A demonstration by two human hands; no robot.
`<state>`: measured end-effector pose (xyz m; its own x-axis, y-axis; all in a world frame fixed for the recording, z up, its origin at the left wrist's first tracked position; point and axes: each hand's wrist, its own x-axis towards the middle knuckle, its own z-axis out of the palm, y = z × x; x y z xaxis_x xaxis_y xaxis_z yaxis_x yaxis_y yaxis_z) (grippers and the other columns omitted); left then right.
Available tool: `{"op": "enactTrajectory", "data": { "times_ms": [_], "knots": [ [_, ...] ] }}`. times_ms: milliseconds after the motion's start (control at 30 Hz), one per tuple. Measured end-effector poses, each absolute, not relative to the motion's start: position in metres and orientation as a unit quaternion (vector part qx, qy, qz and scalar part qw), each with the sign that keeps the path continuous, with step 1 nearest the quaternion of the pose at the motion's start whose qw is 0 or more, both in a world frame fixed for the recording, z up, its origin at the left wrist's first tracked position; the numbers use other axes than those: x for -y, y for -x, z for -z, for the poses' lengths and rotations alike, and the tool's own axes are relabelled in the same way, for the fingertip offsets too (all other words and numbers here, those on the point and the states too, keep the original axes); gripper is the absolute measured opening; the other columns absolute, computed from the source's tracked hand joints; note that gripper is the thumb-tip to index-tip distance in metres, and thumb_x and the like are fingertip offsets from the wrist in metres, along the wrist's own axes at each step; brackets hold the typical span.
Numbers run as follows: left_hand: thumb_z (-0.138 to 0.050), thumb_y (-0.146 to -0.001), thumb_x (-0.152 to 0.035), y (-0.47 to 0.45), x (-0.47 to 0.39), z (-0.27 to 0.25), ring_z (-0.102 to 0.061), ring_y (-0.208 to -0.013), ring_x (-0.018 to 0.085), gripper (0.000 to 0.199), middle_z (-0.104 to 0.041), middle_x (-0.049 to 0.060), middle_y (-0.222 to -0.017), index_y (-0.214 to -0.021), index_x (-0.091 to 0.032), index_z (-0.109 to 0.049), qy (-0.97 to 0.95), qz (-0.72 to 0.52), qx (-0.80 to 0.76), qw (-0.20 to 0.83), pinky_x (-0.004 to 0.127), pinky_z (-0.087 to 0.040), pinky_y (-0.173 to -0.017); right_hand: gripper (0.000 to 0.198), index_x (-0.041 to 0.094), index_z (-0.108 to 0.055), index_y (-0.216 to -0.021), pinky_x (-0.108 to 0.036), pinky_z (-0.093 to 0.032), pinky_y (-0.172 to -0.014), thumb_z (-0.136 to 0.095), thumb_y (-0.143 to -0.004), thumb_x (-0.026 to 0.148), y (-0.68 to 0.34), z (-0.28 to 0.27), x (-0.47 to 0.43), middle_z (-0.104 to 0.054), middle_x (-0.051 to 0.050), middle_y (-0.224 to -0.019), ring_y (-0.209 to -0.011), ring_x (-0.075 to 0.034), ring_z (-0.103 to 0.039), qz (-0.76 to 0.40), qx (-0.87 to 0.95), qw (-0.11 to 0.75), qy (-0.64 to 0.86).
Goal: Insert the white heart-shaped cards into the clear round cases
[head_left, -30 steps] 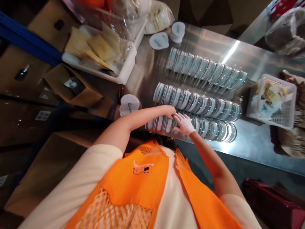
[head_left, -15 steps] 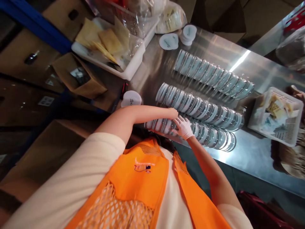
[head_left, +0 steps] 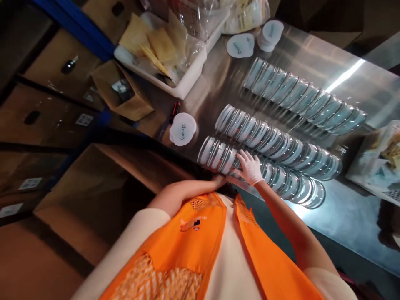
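Orange vest (head_left: 193,246): closest of all, 7 o'clock from the gloved hand, wearing a small emblem (head_left: 190,225) whose lettering is too blurred to read.
Left hand (head_left: 219,180): bare, just past 8 o'clock at the front edge of the steel desk (head_left: 218,79); fingers tucked from sight, so I can't tell how far they open or what they hold.
Right hand (head_left: 250,168): white-gloved, centre of our clock, fingers spread well apart, thumb out wide, laid over the near row with nothing lifted.
Near row (head_left: 283,181): here are the round clear-and-white containers, standing on edge under the glove, running from 10 to 4 o'clock.
Middle row (head_left: 278,143): more of them, packed tight, sweeping 11 to 3.
Printed discs (head_left: 183,129): 10 o'clock, white, and yes, "beauty" reads clearly, a mark just ahead of it.
Red-and-black object (head_left: 175,112): right beside those discs.
Far row (head_left: 304,98): bluish containers on edge, 12 to 2.
White tray (head_left: 190,85): 11 o'clock, holding tan packets (head_left: 164,41).
Flat disc (head_left: 240,45): near 12, "beauty" again, smaller; beside it a disc stack (head_left: 271,35), print too tiny.
Cardboard boxes (head_left: 53,121): between 9 and 10, bearing white labels (head_left: 84,120) with square codes, unreadable.
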<state>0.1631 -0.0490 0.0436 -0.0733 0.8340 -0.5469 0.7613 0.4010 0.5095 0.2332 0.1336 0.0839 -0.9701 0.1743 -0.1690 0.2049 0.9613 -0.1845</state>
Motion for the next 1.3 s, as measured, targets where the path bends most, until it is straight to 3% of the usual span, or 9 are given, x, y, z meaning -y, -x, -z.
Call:
{"op": "enactTrajectory", "data": {
  "times_ms": [167,300,400,500,700,867,1000,1167,1300],
  "knots": [
    [-0.048,-0.098,-0.014,-0.125,0.09,-0.056,-0.072,-0.095,0.024,0.037,-0.074,0.014,-0.102,-0.131,-0.016,-0.065,-0.624,-0.058,-0.704,0.334,0.038,-0.059,-0.085,0.045,0.02,-0.066,-0.135,-0.04,-0.044,-0.097,-0.046,-0.102,0.043,-0.175,-0.108,-0.132,-0.064,-0.016,-0.136,-0.12,-0.029,-0.058,0.159,-0.978,0.051,-0.122],
    [-0.056,-0.098,-0.022,-0.05,0.099,-0.072,-0.057,-0.133,0.028,0.044,-0.063,0.017,-0.135,-0.142,-0.015,-0.054,-0.672,-0.128,-0.717,0.132,0.048,-0.045,-0.114,0.043,0.015,-0.076,-0.118,-0.028,-0.047,-0.081,-0.068,-0.089,0.045,-0.088,-0.12,-0.117,-0.073,-0.016,-0.115,-0.102,-0.025,-0.066,0.13,-0.958,0.243,-0.079],
    [-0.079,-0.083,-0.033,0.002,0.083,-0.077,-0.043,-0.147,0.034,0.075,-0.052,0.022,-0.149,-0.147,-0.009,-0.046,-0.651,-0.13,-0.738,0.122,0.05,-0.035,-0.122,0.038,0.006,-0.079,-0.106,-0.025,-0.046,-0.082,-0.066,-0.09,0.038,-0.048,-0.122,-0.117,-0.077,-0.013,-0.099,-0.09,-0.018,-0.068,0.127,-0.931,0.341,-0.03],
    [-0.084,-0.078,-0.043,0.029,0.068,-0.081,-0.047,-0.144,0.033,0.086,-0.051,0.022,-0.151,-0.148,-0.011,-0.047,-0.668,-0.123,-0.712,0.181,0.046,-0.035,-0.121,0.037,0.001,-0.077,-0.1,-0.026,-0.046,-0.087,-0.052,-0.097,0.029,-0.039,-0.127,-0.125,-0.078,-0.012,-0.096,-0.09,-0.015,-0.068,0.123,-0.938,0.323,0.013],
    [-0.064,-0.094,-0.043,0.038,0.062,-0.091,-0.049,-0.139,0.031,0.061,-0.05,0.016,-0.155,-0.148,-0.017,-0.052,-0.708,-0.071,-0.672,0.204,0.043,-0.034,-0.115,0.027,0.009,-0.077,-0.107,-0.031,-0.052,-0.082,-0.063,-0.091,0.025,-0.075,-0.136,-0.1,-0.077,-0.018,-0.099,-0.095,-0.027,-0.074,0.055,-0.956,0.285,-0.036],
    [-0.063,-0.094,-0.044,0.036,0.057,-0.095,-0.05,-0.136,0.032,0.065,-0.048,0.015,-0.158,-0.152,-0.017,-0.049,-0.718,-0.052,-0.665,0.2,0.042,-0.034,-0.113,0.034,0.006,-0.069,-0.117,-0.038,-0.057,-0.078,-0.042,-0.102,0.02,-0.139,-0.103,-0.019,-0.074,-0.024,-0.101,-0.095,-0.031,-0.075,0.096,-0.959,0.255,-0.074],
    [-0.067,-0.09,-0.049,0.037,0.044,-0.097,-0.053,-0.132,0.033,0.07,-0.047,0.017,-0.158,-0.151,-0.017,-0.05,-0.717,-0.021,-0.666,0.205,0.041,-0.037,-0.109,0.035,0.004,-0.071,-0.106,-0.034,-0.057,-0.074,-0.037,-0.099,0.008,-0.162,-0.066,0.02,-0.074,-0.022,-0.097,-0.087,-0.026,-0.073,0.128,-0.951,0.28,-0.038],
    [-0.053,-0.095,-0.019,0.065,0.0,-0.098,-0.066,-0.115,0.023,0.045,-0.066,0.015,-0.138,-0.138,-0.014,-0.064,-0.711,0.032,-0.653,0.259,0.03,-0.042,-0.102,0.032,0.01,-0.07,-0.111,-0.032,-0.055,-0.076,-0.041,-0.1,0.01,-0.167,-0.058,0.015,-0.074,-0.017,-0.1,-0.085,-0.022,-0.07,0.162,-0.953,0.252,-0.038],
    [-0.06,-0.084,-0.01,0.09,-0.035,-0.101,-0.07,-0.1,0.017,0.04,-0.078,0.008,-0.116,-0.119,-0.017,-0.077,-0.716,0.083,-0.621,0.308,0.022,-0.045,-0.09,0.042,0.019,-0.059,-0.141,-0.04,-0.048,-0.1,-0.042,-0.104,0.028,-0.174,-0.075,-0.016,-0.066,-0.016,-0.132,-0.117,-0.026,-0.063,0.175,-0.977,0.119,-0.036]
  ]
}}
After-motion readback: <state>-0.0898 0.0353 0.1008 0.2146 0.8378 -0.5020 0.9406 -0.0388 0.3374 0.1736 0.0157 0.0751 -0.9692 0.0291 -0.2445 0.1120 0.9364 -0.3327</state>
